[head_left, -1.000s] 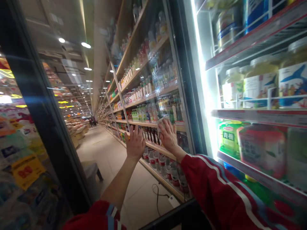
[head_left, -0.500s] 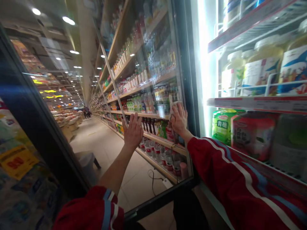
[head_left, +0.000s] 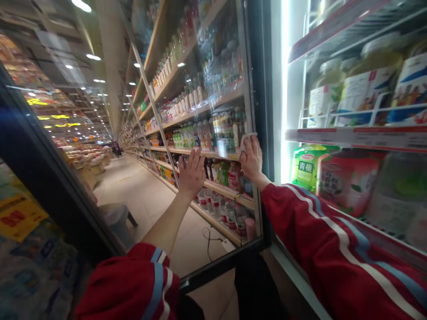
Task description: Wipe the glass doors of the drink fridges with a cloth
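Note:
My left hand lies flat, fingers spread, against the glass of a black-framed door; nothing is in it. Near the door's right-hand frame, my right hand presses a pale crumpled cloth on the same glass. The cloth shows above and beside the fingers, and the rest is hidden under the palm. Through the glass, long shelves of bottles are visible behind both hands.
To the right stands a lit fridge with bottles on wire racks and a green pack below. At left are a grey stool and a yellow price sign. A black cable lies on the floor.
Both hands have slid a little to the right relative to the door, with the cloth still under my right hand. The view has shifted slightly.

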{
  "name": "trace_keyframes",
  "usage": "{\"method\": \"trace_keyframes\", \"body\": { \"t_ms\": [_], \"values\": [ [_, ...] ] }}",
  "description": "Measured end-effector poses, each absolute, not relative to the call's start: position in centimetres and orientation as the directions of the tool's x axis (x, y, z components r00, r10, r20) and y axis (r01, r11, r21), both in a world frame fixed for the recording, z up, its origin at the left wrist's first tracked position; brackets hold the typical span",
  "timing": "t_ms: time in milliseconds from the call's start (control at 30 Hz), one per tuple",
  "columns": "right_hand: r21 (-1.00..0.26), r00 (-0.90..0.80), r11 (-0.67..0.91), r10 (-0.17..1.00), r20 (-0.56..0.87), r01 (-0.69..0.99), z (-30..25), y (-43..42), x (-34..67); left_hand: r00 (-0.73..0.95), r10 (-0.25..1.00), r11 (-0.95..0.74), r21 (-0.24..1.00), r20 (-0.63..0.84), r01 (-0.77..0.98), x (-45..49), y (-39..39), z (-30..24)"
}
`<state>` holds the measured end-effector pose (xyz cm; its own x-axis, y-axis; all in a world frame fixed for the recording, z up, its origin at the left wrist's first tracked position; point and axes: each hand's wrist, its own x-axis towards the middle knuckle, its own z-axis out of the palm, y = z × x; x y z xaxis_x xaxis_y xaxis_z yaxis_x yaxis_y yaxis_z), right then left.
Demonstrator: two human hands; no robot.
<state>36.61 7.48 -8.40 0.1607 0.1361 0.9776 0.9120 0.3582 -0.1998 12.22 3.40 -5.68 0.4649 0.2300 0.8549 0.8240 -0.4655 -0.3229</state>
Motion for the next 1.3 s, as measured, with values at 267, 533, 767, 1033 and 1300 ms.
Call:
{"method": "trace_keyframes", "body": {
  "t_ms": [267,533,767,1033,1300],
  "values": [
    [-0.112,0.05,0.424,0.153,0.987,0.899,-7.7,6.8,31.8,0.464,0.167,-0.458,-0.348,0.87,0.818,13.4,3.1,-5.1],
    [-0.104,0.039,0.394,0.17,0.985,0.913,-7.0,6.4,32.8,0.446,0.124,-0.398,-0.367,0.887,0.841,11.2,3.4,-4.2],
    [-0.281,0.253,0.416,0.123,0.96,0.865,-5.2,7.5,32.8,0.458,0.104,-0.282,-0.415,0.883,0.865,9.5,3.3,-4.1],
    [0.054,-0.103,0.476,0.076,0.992,0.878,-5.1,6.5,29.6,0.453,0.063,-0.273,-0.421,0.889,0.865,8.1,3.1,-4.0],
    [-0.186,0.163,0.432,0.09,0.982,0.882,-3.6,7.1,30.2,0.444,0.051,-0.244,-0.42,0.895,0.874,6.1,2.7,-3.7]
  ]
}}
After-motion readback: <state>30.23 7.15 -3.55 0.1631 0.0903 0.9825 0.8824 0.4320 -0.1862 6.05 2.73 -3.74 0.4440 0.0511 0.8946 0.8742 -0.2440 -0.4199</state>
